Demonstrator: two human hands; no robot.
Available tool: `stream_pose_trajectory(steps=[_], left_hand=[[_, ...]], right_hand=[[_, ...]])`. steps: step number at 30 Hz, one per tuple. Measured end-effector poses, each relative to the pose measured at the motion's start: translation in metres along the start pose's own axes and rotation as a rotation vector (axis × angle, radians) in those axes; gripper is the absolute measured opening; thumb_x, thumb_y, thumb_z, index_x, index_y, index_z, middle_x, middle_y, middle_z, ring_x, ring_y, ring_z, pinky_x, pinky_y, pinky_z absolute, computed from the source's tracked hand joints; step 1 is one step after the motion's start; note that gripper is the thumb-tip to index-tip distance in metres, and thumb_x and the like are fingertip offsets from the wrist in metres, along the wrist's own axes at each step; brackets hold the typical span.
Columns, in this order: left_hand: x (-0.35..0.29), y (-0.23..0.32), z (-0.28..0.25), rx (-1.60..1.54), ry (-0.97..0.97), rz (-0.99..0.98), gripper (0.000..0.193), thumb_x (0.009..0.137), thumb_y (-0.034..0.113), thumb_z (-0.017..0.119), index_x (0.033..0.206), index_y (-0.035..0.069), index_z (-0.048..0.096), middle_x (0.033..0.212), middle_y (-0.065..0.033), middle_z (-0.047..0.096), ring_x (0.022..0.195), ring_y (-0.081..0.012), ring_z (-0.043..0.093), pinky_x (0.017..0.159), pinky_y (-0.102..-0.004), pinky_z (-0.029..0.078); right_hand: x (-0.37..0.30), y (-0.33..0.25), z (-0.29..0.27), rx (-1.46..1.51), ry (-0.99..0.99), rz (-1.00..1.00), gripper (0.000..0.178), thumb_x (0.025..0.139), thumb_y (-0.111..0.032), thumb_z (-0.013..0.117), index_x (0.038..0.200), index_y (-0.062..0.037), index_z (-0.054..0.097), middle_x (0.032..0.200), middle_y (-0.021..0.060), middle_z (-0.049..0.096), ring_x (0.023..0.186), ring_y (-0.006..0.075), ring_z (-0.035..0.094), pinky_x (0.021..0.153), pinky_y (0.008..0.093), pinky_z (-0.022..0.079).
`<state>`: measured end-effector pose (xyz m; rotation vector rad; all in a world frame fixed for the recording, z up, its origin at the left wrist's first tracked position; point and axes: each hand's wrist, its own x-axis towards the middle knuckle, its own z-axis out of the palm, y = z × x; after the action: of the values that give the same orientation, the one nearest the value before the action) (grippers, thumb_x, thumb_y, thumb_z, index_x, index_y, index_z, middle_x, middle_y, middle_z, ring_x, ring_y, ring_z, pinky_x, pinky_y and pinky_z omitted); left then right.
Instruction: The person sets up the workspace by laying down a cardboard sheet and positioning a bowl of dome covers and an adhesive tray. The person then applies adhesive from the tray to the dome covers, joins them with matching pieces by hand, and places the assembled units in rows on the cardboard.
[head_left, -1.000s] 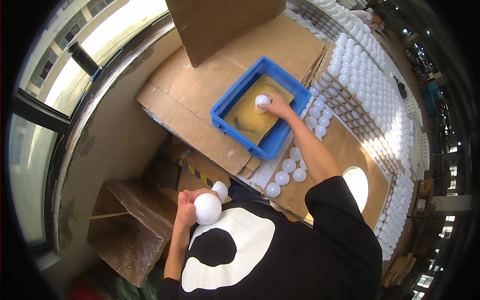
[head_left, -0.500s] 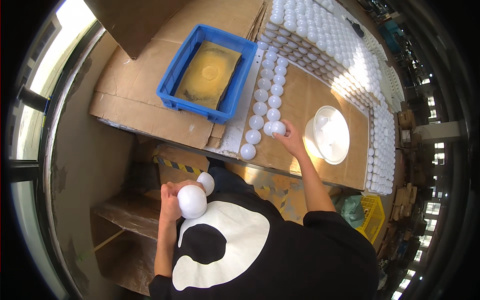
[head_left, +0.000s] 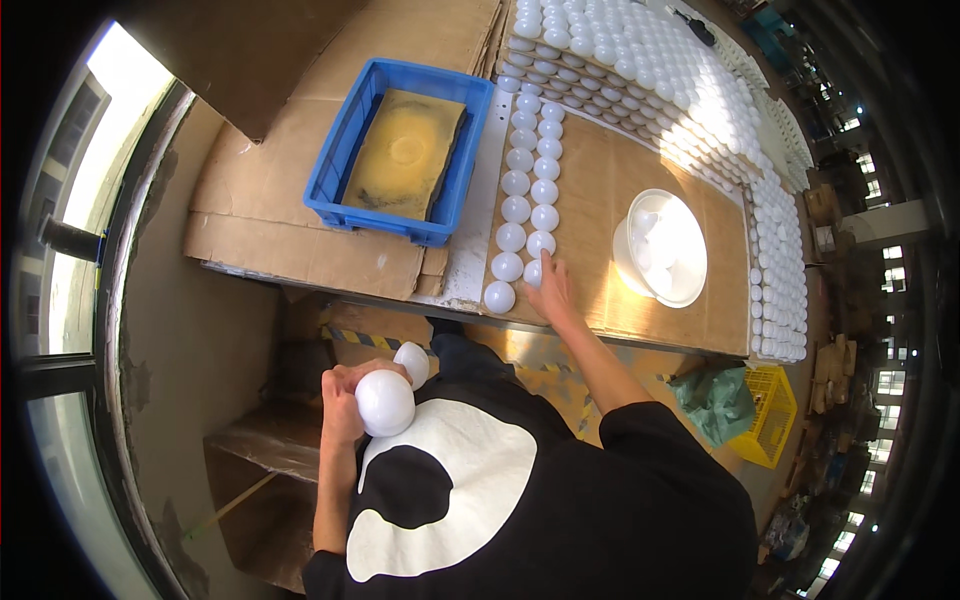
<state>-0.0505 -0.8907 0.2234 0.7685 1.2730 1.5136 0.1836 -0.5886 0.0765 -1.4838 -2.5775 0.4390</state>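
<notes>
My left hand (head_left: 343, 398), held in front of my shirt, is closed around glossy white bulb covers. A large round one (head_left: 385, 403) faces up and another (head_left: 411, 361) sticks out beyond the fingers. Over the table's near edge, my right hand (head_left: 551, 292) has its fingers on a white bulb cover (head_left: 533, 273) at the near end of the second row. That cover stands on brown cardboard (head_left: 590, 190), partly hidden by the fingers. To its left runs another row of covers, ending nearest me with one cover (head_left: 499, 297).
A white tub (head_left: 690, 245) with several white covers stands right of my right hand. At the left is a blue crate (head_left: 335, 140) holding a yellow, dirt-stained slab (head_left: 405, 150). Stacked layers of covers (head_left: 640, 60) fill the back. A yellow basket (head_left: 768, 420) sits below right.
My right hand has moved slightly nearer and left, setting its cover down at the near end of the second row. My left hand stays put with its covers.
</notes>
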Motion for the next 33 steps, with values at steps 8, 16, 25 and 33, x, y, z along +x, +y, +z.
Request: stream_pose_trajectory(steps=[8,16,25,33], left_hand=[[0.002,-0.007,-0.004,-0.078,0.078,-0.069,0.050,0.071,0.031,0.037,0.082,-0.010,0.063,0.086,-0.0187,0.065,0.080,-0.0273,0.062,0.078,-0.0345,0.050],[0.006,0.002,-0.001,-0.102,0.151,-0.053,0.052,0.077,0.033,0.034,0.086,-0.009,0.064,0.087,-0.0161,0.065,0.079,-0.0242,0.062,0.075,-0.0312,0.050],[-0.003,-0.010,-0.010,-0.154,0.381,0.099,0.068,0.078,0.059,0.050,0.083,-0.008,0.063,0.093,-0.0198,0.065,0.082,-0.0254,0.063,0.074,-0.0335,0.051],[-0.006,-0.033,-0.011,-0.181,0.467,0.156,0.077,0.078,0.067,0.047,0.092,-0.007,0.063,0.097,-0.0189,0.064,0.089,-0.0250,0.062,0.079,-0.0330,0.049]], right_hand=[[-0.045,-0.174,-0.076,1.105,-1.049,-0.176,0.061,0.094,-0.039,0.057,0.136,0.0025,0.041,0.114,0.0140,0.059,0.098,0.0191,0.059,0.078,0.0322,0.052],[-0.037,-0.208,-0.062,1.317,-1.302,-0.032,0.056,0.092,-0.037,0.060,0.132,-0.0003,0.043,0.118,0.0157,0.053,0.100,0.0221,0.060,0.074,0.0327,0.057],[0.115,-0.203,-0.105,1.039,-0.672,-0.359,0.054,0.083,-0.017,0.073,0.124,0.0013,0.043,0.111,0.0143,0.060,0.100,0.0181,0.060,0.087,0.0319,0.050],[0.259,-0.230,-0.019,0.030,-0.241,-0.725,0.059,0.071,-0.022,0.071,0.126,-0.0113,0.054,0.116,0.0234,0.056,0.107,0.0398,0.055,0.091,0.0449,0.047]])
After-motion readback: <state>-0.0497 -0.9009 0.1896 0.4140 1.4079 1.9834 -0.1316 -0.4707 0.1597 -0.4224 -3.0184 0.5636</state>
